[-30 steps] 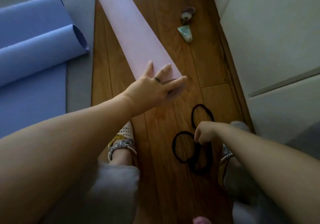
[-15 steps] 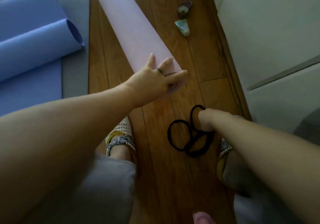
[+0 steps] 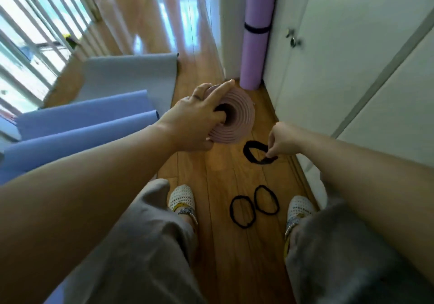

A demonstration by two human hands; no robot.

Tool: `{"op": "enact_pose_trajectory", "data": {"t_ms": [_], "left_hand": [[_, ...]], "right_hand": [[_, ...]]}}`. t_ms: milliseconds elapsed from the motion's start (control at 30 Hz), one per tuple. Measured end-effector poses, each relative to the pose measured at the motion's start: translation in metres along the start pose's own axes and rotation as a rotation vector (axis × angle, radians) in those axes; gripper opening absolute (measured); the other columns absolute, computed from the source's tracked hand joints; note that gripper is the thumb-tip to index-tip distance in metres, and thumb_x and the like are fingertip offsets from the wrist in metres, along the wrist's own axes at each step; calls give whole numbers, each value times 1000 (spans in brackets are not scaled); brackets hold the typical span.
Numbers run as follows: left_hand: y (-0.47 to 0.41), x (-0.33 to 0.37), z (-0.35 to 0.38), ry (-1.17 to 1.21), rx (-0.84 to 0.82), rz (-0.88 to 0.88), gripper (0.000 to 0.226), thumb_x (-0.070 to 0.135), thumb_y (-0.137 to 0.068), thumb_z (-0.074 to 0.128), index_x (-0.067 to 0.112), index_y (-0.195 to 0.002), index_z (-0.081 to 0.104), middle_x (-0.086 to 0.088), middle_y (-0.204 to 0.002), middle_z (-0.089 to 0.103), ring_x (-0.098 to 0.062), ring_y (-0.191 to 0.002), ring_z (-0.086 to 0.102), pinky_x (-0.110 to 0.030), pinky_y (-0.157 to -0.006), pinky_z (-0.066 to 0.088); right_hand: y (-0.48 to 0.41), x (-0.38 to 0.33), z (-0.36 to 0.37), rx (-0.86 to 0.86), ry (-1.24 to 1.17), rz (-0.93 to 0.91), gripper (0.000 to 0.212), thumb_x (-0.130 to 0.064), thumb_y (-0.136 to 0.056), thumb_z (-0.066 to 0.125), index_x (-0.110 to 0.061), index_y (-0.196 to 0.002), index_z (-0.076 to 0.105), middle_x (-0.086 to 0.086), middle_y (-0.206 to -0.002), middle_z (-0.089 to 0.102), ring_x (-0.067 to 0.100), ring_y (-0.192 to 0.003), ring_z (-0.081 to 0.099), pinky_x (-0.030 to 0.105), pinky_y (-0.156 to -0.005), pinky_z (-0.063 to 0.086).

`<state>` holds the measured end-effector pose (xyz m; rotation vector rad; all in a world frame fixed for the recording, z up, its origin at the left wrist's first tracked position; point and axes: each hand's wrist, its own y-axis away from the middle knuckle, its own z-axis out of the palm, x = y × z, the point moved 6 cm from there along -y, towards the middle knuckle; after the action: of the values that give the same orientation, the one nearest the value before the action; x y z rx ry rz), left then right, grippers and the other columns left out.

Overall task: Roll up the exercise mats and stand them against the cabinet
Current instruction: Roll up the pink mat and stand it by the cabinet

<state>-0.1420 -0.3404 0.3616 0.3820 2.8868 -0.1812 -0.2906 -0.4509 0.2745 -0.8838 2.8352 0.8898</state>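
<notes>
Now, far left, the blue mat (image 3: 82,125) lies half rolled on the floor. Next, the left hand (image 3: 195,115) steadies the pink mat (image 3: 237,120) on end, one finger hooked in its core and the forefinger stretched over the rim. A second ago that roll lay flat. The right hand (image 3: 284,141) pinches a black band (image 3: 252,151), lifted off the floor since then. Banding step, I'd say: stretch it over the top, then stand the roll by the purple mat (image 3: 256,33) at the cabinet (image 3: 352,68).

Reads as a room in a home. Indicated by wood-plank floor (image 3: 211,174), white cabinet doors (image 3: 352,80) with a small lock (image 3: 293,41), pale curtain (image 3: 141,17) at a barred window (image 3: 28,45), blue exercise mat (image 3: 82,120) lying on the floor, purple rolled mat (image 3: 254,52) upright beside the cabinet doors.
</notes>
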Motion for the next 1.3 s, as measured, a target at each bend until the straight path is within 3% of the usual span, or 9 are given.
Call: {"op": "enact_pose_trajectory", "data": {"t_ms": [133,333,400,500,667,733,867,967,1300], "left_hand": [[28,13,-63,24,44,-67,58,55,-73,48,18,-116,62,-10,-157,16,-39,-138,21,-51,-94,48],[77,20,-126,-12,16,-102,55,31,-71,64,17,-124,58,-1,-148,28,-28,-139,23,-47,-91,51],[92,26,-145,-63,-27,-73,54,25,-74,63,17,-127,55,-1,-144,33,-25,-136,29,-42,-92,51],[108,41,-170,-136,21,64,55,10,-74,62,13,-128,55,-4,-136,47,-28,-131,42,-41,-92,52],[125,57,-186,-170,64,205,57,1,-65,67,10,-121,62,-6,-125,58,-31,-108,61,-43,-77,58],[132,63,-187,-148,123,262,55,0,-63,71,9,-117,64,-7,-119,62,-31,-98,66,-42,-69,60],[133,94,-190,-114,203,405,46,6,-77,70,10,-121,58,-9,-120,64,-32,-107,63,-41,-80,58],[138,101,-190,-166,181,472,39,9,-80,66,9,-118,61,-10,-120,63,-32,-110,61,-41,-81,58],[154,93,-191,-246,183,371,67,12,-64,77,18,-127,55,-14,-126,56,-31,-101,64,-35,-70,57]], "right_hand": [[56,-26,-43,232,-44,-132,26,-30,-89,67,-9,-104,71,7,-102,67,21,-93,62,34,-81,53],[119,-65,-79,498,-47,-288,34,-31,-99,48,-3,-111,63,16,-121,51,30,-116,43,35,-96,34],[140,-76,-89,565,-91,-339,33,-28,-100,46,-2,-99,65,16,-116,51,30,-114,42,34,-95,31],[167,-93,-104,636,-213,-426,41,-29,-99,46,-10,-62,49,5,-76,52,24,-84,45,31,-70,33],[193,-104,-110,657,-381,-469,48,-27,-96,54,-18,-51,42,-4,-53,43,10,-53,40,28,-55,31],[198,-101,-108,682,-419,-476,44,-27,-95,55,-18,-53,47,-6,-54,45,6,-53,41,25,-55,33],[207,-102,-105,663,-442,-485,31,-31,-95,57,-10,-72,65,-6,-62,56,6,-60,49,24,-59,37],[212,-104,-104,564,-494,-496,33,-34,-95,56,-15,-69,62,-4,-63,56,8,-58,50,24,-58,39],[231,-128,-103,453,-599,-564,27,-36,-96,54,-16,-81,66,-2,-75,65,11,-65,56,25,-65,46]]}}
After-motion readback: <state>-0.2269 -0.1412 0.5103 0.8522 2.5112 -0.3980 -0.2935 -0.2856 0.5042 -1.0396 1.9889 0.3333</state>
